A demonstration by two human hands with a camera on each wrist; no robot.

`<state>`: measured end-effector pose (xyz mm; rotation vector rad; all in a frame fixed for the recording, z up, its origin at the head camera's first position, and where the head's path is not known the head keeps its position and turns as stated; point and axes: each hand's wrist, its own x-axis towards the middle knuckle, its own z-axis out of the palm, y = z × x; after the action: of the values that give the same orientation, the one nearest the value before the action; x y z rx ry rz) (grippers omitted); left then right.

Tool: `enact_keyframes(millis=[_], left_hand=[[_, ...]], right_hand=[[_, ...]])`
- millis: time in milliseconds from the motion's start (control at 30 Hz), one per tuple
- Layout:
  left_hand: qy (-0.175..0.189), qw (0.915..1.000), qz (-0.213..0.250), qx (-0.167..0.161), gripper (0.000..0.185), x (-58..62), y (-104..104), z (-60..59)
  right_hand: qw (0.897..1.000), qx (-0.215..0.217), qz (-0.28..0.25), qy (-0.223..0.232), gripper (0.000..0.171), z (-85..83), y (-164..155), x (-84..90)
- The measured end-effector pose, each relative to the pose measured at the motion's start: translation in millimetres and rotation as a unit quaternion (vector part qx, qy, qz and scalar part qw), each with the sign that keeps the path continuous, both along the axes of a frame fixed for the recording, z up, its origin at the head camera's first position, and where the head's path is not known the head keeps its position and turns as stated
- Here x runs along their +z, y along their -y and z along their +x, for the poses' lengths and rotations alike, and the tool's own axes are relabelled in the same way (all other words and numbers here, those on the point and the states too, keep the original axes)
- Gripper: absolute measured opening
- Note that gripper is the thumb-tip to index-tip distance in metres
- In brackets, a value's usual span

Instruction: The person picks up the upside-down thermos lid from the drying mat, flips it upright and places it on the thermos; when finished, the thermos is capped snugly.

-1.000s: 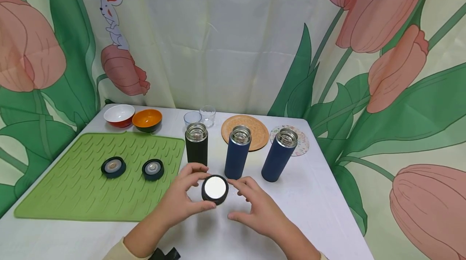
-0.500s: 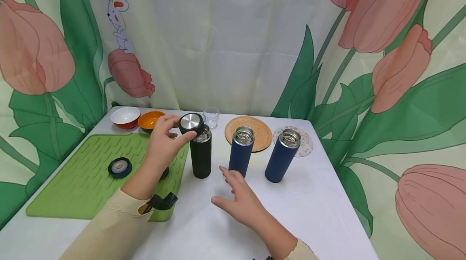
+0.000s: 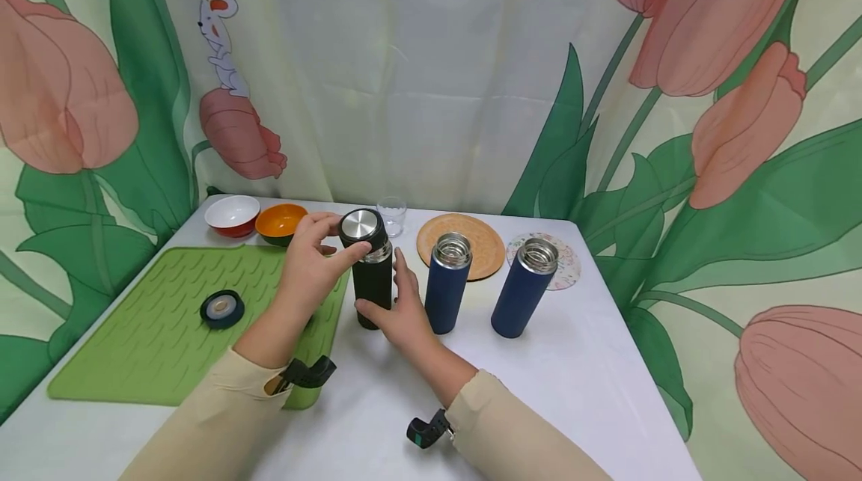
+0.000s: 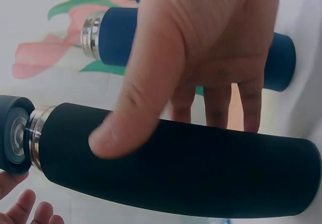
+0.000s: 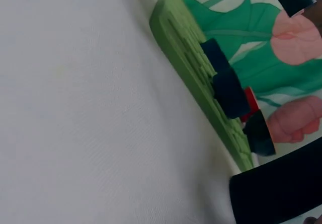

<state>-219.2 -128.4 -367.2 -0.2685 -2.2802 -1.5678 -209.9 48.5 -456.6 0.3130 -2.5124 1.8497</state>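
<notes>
Sleeves, cream-coloured, enter from the near edge of the white worktop (image 3: pixel 579 384), each with a dark strap at the wrist. Right hand (image 3: pixel 397 313) — grip wrapped round the lower body of the black flask (image 3: pixel 373 286), thumb on the near side and fingers on the far side; the wrist view that carries this hand shows the thumb (image 4: pixel 133 105) pressed flat on the matte body (image 4: pixel 191 173). Left hand (image 3: pixel 311 260) — grip pinching the black lid (image 3: pixel 361 228) with steel top disc, held at a tilt on the flask's steel neck; whether it is seated on the thread cannot be told. The flask stands upright on the worktop just off the right edge of the green ribbed mat (image 3: pixel 155 331). On the mat, left of the arm, one dark lid (image 3: pixel 221 309) lies with its inside up; the other wrist view shows two dark lids (image 5: pixel 229 90) on the mat's edge. Right of the black flask, two blue flasks, both uncapped and upright: the nearer (image 3: pixel 447 283) just beside the right hand, the other (image 3: pixel 524 288) further right. Behind them, a round wooden coaster (image 3: pixel 481 238) and a patterned coaster (image 3: pixel 569 260). Further back — a clear glass (image 3: pixel 391 215), an orange bowl (image 3: pixel 279 221) and a white bowl (image 3: pixel 232 214). Backdrop: tulip-print curtain (image 3: pixel 707 92).
</notes>
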Motion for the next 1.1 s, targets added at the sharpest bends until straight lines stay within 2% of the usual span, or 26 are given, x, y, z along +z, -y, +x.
enact_keyframes(millis=[100, 200, 300, 367, 567, 833, 967, 1100], left_hand=[[0.001, 1.0000, 0.000, 0.003, 0.045, 0.9, 0.1, 0.3], [0.001, 1.0000, 0.000, 0.004, 0.045, 1.3, -0.6, -0.4], [-0.001, 0.9999, -0.011, 0.002, 0.047, 0.9, -1.6, -2.6], [0.000, 0.9998, -0.022, 0.001, 0.050, -0.2, -2.7, -5.1], [0.013, 0.9984, -0.055, 0.005, 0.059, -3.5, -4.2, -11.8], [0.028, 0.9974, -0.065, -0.013, 0.056, -11.6, -2.1, -14.8], [0.028, 0.9977, -0.049, -0.038, 0.052, -16.7, 1.6, -18.2], [0.028, 0.9948, -0.039, -0.090, 0.044, -20.5, 8.9, -28.2]], right_hand=[[1.000, -0.010, -0.010, -0.019, 0.100, -6.3, 5.1, -1.6], [0.999, -0.022, -0.017, -0.039, 0.081, -11.4, 6.1, -1.4], [0.998, -0.033, -0.025, -0.046, 0.064, -15.2, 5.5, -0.9], [0.998, -0.037, -0.024, -0.042, 0.060, -17.1, 4.8, -1.2], [0.999, -0.034, -0.020, -0.034, 0.057, -19.1, 3.7, -5.0], [0.999, -0.036, 0.012, -0.037, 0.057, -18.7, 2.1, -4.1], [0.999, -0.034, 0.015, -0.036, 0.058, -18.2, 1.5, -2.8], [0.998, -0.037, 0.019, -0.038, 0.058, -20.1, 0.5, -2.1]])
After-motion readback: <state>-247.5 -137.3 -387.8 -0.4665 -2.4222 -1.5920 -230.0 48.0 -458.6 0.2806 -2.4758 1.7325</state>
